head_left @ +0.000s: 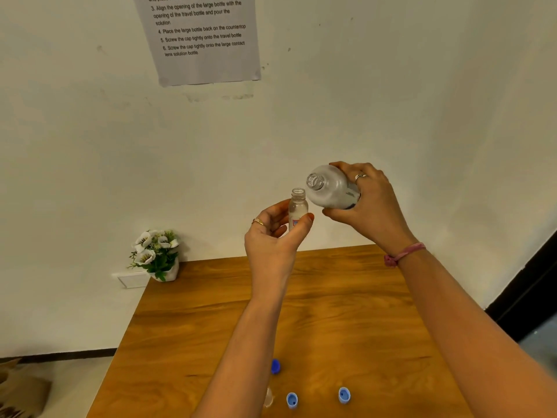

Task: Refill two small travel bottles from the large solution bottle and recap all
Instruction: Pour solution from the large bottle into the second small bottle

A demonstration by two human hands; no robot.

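Hands raised above the counter [346,312] fill the middle of the head view. The left hand [272,241] has its grip closed round a small travel bottle [297,206], thumb on one side and fingers on the other, holding it upright with its mouth uncapped. The right hand [369,203] has its grip wrapped round the large solution bottle [330,187], which is tipped on its side with the open neck pointing towards the small bottle's mouth, near it but not touching. Whether any liquid is passing cannot be made out.

Hidden or unclear parts: the right palm covers the base of the large bottle, and the left fingers cover the lower half of the small one, leaving only a scrap of red and blue label. By the left forearm, at the lower edge, a pale clear shape [267,398] is too blurred to identify. A dark blue cap [275,366] is partly hidden behind that forearm. Two light blue caps [291,399] [344,395] lie on the wood, open sides up.

Brown wood grain runs across the counter. A small pot of white flowers [156,254] stands at its far left corner against a white wall. An instruction sheet [202,37] is stuck on the wall, its top cut off.
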